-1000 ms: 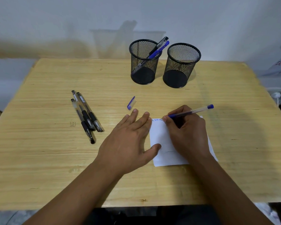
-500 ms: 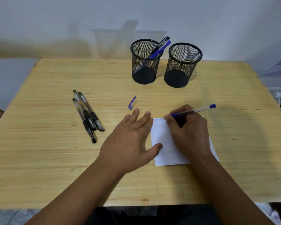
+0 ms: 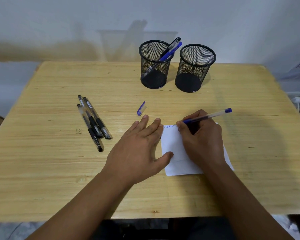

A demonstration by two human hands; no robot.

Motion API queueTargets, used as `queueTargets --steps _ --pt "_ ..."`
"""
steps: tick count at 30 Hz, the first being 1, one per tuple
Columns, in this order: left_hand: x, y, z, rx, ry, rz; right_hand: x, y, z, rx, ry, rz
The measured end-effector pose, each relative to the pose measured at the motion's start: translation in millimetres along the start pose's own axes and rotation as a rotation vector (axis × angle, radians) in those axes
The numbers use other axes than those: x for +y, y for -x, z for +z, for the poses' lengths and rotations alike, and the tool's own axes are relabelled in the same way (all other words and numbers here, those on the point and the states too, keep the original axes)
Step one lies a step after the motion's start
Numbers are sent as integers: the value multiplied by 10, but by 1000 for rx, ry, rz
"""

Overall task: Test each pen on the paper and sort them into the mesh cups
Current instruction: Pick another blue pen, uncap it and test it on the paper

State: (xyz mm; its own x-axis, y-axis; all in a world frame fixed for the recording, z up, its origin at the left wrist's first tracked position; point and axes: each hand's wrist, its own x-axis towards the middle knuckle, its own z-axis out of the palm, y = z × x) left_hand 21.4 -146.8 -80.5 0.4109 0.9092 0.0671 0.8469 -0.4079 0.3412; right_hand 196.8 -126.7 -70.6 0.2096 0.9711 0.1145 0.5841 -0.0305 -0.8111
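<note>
My right hand (image 3: 200,139) grips a blue pen (image 3: 210,116), its tip down on the top edge of a white paper (image 3: 171,144) where blue writing shows. My left hand (image 3: 139,149) lies flat with fingers spread, pressing the paper's left edge. The pen's blue cap (image 3: 141,108) lies on the table above my left hand. Three black pens (image 3: 93,122) lie together at the left. Two black mesh cups stand at the back: the left cup (image 3: 154,66) holds two pens, one blue and one black; the right cup (image 3: 195,70) looks empty.
The wooden table (image 3: 50,170) ends at a wall behind the cups. Its front edge is near my body. A white sheet with lettering and a cable show past the table's right edge.
The pen tip has crept slightly to the right along the paper's top edge, lengthening the blue writing. My left hand has stayed in place.
</note>
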Motion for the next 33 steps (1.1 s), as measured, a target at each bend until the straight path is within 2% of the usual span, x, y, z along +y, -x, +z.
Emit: queueTargets --steps 33 --pt "-21 -5 14 0 12 8 -36 10 -6 -8 14 0"
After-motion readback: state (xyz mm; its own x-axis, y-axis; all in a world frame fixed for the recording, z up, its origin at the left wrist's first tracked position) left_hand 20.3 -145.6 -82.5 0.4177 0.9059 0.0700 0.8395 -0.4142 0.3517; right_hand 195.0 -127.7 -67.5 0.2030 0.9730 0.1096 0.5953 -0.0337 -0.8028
